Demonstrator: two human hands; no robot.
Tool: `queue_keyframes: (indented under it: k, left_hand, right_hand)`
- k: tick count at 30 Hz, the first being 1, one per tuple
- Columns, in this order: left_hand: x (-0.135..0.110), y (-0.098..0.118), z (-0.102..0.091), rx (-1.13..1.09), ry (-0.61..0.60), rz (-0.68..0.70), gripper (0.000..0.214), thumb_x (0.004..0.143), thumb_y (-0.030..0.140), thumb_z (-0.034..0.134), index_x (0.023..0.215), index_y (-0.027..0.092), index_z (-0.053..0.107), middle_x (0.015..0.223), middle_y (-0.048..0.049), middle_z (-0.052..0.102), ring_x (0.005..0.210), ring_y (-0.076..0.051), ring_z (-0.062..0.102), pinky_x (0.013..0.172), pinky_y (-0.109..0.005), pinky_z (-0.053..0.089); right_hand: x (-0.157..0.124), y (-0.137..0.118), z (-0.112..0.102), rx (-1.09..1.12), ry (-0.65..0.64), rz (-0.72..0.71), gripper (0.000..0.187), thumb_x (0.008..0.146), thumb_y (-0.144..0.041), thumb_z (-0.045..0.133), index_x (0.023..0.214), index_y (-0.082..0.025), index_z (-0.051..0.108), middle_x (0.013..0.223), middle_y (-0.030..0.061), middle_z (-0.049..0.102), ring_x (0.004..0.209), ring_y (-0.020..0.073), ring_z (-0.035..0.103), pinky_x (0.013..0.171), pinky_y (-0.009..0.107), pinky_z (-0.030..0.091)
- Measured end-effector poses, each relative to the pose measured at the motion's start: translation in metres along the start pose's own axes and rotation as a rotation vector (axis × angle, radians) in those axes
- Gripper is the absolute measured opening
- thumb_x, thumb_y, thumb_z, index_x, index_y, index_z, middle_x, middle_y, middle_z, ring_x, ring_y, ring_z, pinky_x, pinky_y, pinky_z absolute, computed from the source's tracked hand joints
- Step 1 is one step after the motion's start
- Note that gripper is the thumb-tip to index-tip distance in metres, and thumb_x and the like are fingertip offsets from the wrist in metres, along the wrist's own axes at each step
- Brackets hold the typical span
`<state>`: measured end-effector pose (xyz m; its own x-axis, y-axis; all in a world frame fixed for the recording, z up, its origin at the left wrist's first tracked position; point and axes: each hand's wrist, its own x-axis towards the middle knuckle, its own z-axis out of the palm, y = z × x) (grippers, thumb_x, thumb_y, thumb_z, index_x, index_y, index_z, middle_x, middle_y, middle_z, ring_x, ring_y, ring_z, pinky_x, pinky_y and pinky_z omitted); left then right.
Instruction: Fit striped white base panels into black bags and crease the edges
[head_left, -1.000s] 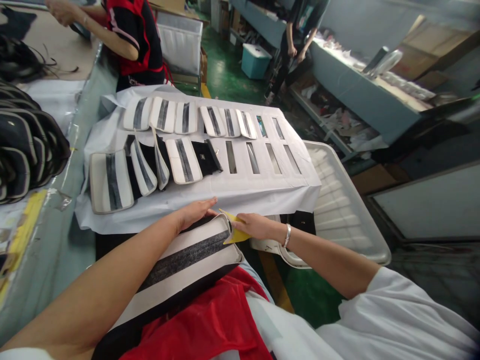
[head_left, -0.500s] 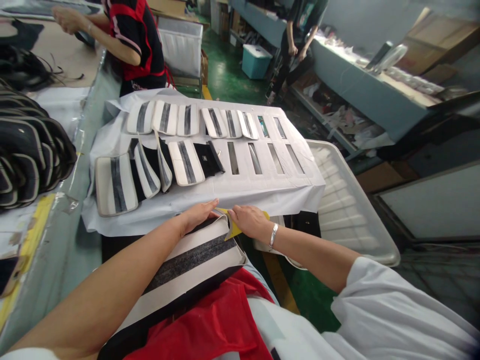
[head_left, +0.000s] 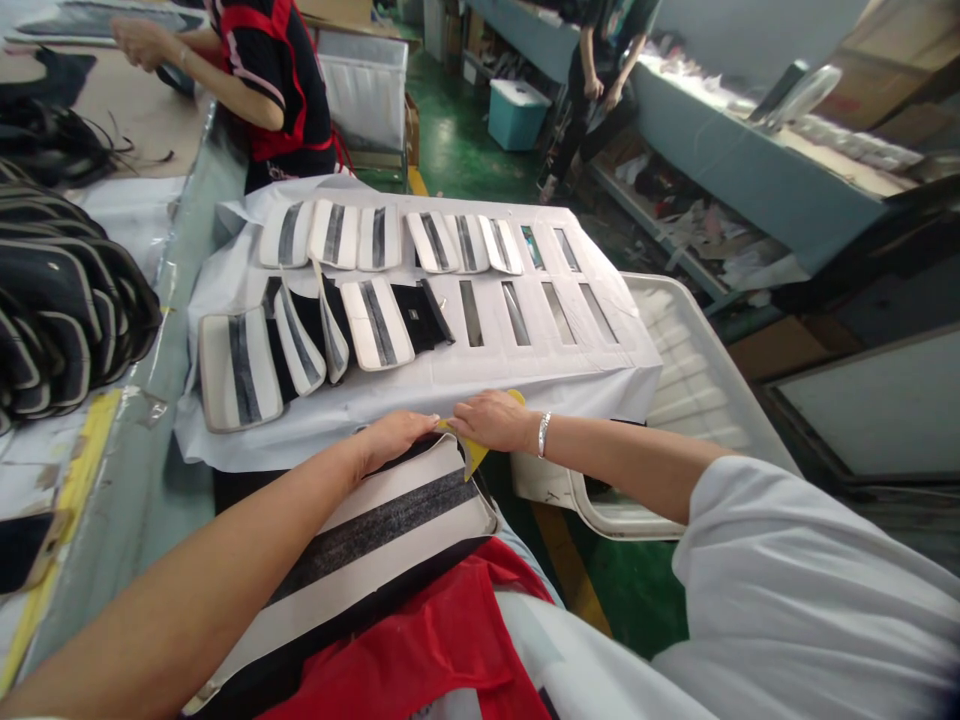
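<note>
Across my lap lies a padded white panel (head_left: 390, 482) with a dark lengthwise stripe and black edging, tilted so its far corner rises. My left hand (head_left: 399, 438) is closed over the panel's far long edge, its fingertips near the corner; the thumb is partly hidden. At that corner my right hand (head_left: 491, 420) grips a flat yellow scraper-like tool (head_left: 475, 458), whose pointed end reaches down beside the panel's short end. The fingertips of both hands nearly meet. Part of the tool is covered by my right hand.
Ahead, a white-covered table (head_left: 442, 385) with slots bears several similar striped pieces (head_left: 241, 370). Dark curved pieces (head_left: 52, 300) are stacked at left beside a phone (head_left: 30, 552). A white plastic bin (head_left: 697, 350) stands right. Two people (head_left: 274, 80) are beyond.
My right hand has shifted slightly up and left with the yellow tool, which now points more steeply down. My left fingers have flattened along the panel's edge. The view has turned a little.
</note>
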<state>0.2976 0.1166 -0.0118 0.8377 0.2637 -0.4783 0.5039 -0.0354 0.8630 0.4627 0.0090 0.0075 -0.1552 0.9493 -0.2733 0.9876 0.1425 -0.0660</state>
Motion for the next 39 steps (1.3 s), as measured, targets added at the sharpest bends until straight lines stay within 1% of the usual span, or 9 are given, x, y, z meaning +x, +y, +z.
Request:
queue_keyframes:
  k: [5,12,17,20,23,29,35,37,39]
  left_hand:
    - [-0.002,0.002,-0.001,0.2,-0.011,0.087,0.049,0.078,0.056,0.042,0.081,0.016,0.07,0.095,-0.006,0.071,0.09,-0.024,0.059,0.087,-0.031,0.042]
    - [-0.01,-0.002,-0.001,0.234,-0.067,-0.012,0.057,0.08,0.061,0.037,0.09,0.014,0.068,0.094,-0.0057,0.069,0.084,-0.022,0.057,0.079,-0.032,0.043]
    - [-0.015,-0.001,0.0,0.297,-0.066,-0.032,0.052,0.077,0.061,0.042,0.078,0.016,0.068,0.076,-0.0024,0.067,0.074,-0.021,0.056,0.077,-0.031,0.043]
    - [-0.016,-0.001,0.002,0.285,-0.019,-0.007,0.047,0.075,0.059,0.046,0.078,0.019,0.07,0.077,-0.0023,0.069,0.076,-0.022,0.058,0.078,-0.031,0.044]
    - [-0.016,0.0,0.005,0.247,0.016,0.001,0.044,0.075,0.056,0.049,0.085,0.021,0.072,0.088,-0.0027,0.071,0.085,-0.025,0.06,0.082,-0.031,0.044]
    - [-0.01,0.006,0.013,0.183,-0.083,0.05,0.05,0.076,0.056,0.048,0.106,0.021,0.067,0.12,-0.0026,0.064,0.112,-0.023,0.055,0.102,-0.03,0.034]
    - [-0.004,0.005,0.018,0.296,-0.034,-0.021,0.07,0.073,0.057,0.054,0.13,0.017,0.049,0.143,-0.0095,0.041,0.131,-0.026,0.037,0.109,-0.031,0.024]
    - [-0.004,0.003,0.017,0.333,-0.052,-0.007,0.07,0.073,0.059,0.054,0.129,0.016,0.05,0.142,-0.0108,0.043,0.13,-0.027,0.039,0.108,-0.032,0.026]
    - [-0.006,0.001,0.018,0.383,-0.103,0.038,0.064,0.076,0.062,0.049,0.121,0.018,0.056,0.134,-0.01,0.052,0.123,-0.028,0.047,0.104,-0.031,0.031]
  right_hand:
    - [0.0,0.0,0.002,0.006,0.001,-0.048,0.043,0.098,-0.04,0.026,0.094,-0.013,0.06,0.088,0.0116,0.068,0.081,0.0198,0.063,0.073,0.031,0.039]
    - [0.006,0.005,0.007,-0.032,0.029,-0.148,0.046,0.098,-0.041,0.023,0.092,-0.014,0.06,0.086,0.0097,0.068,0.079,0.0194,0.063,0.071,0.031,0.038]
    - [0.008,0.004,0.004,-0.031,-0.021,-0.218,0.045,0.098,-0.04,0.022,0.096,-0.015,0.059,0.09,0.0092,0.068,0.083,0.0189,0.063,0.074,0.03,0.039]
    - [0.003,-0.002,-0.001,0.003,-0.064,-0.167,0.046,0.098,-0.042,0.022,0.099,-0.016,0.059,0.091,0.0096,0.069,0.083,0.0197,0.064,0.074,0.03,0.04]
    - [-0.006,-0.012,-0.001,0.025,-0.1,-0.041,0.047,0.097,-0.043,0.022,0.101,-0.017,0.061,0.089,0.0113,0.069,0.083,0.0229,0.065,0.072,0.032,0.042]
    - [-0.029,-0.028,0.004,0.081,-0.1,0.16,0.054,0.098,-0.042,0.016,0.099,-0.016,0.063,0.086,0.0131,0.07,0.082,0.0263,0.067,0.069,0.036,0.047]
    - [-0.052,-0.038,0.009,0.085,-0.085,0.199,0.051,0.098,-0.039,0.017,0.097,-0.015,0.062,0.08,0.0138,0.069,0.078,0.0269,0.067,0.066,0.038,0.05]
    - [-0.056,-0.042,0.011,0.08,-0.1,0.203,0.048,0.097,-0.037,0.02,0.097,-0.015,0.062,0.079,0.0142,0.068,0.078,0.0275,0.067,0.065,0.038,0.05]
    - [-0.057,-0.044,0.012,0.079,-0.126,0.195,0.045,0.097,-0.037,0.022,0.099,-0.015,0.061,0.077,0.0144,0.068,0.079,0.0284,0.067,0.065,0.039,0.05]
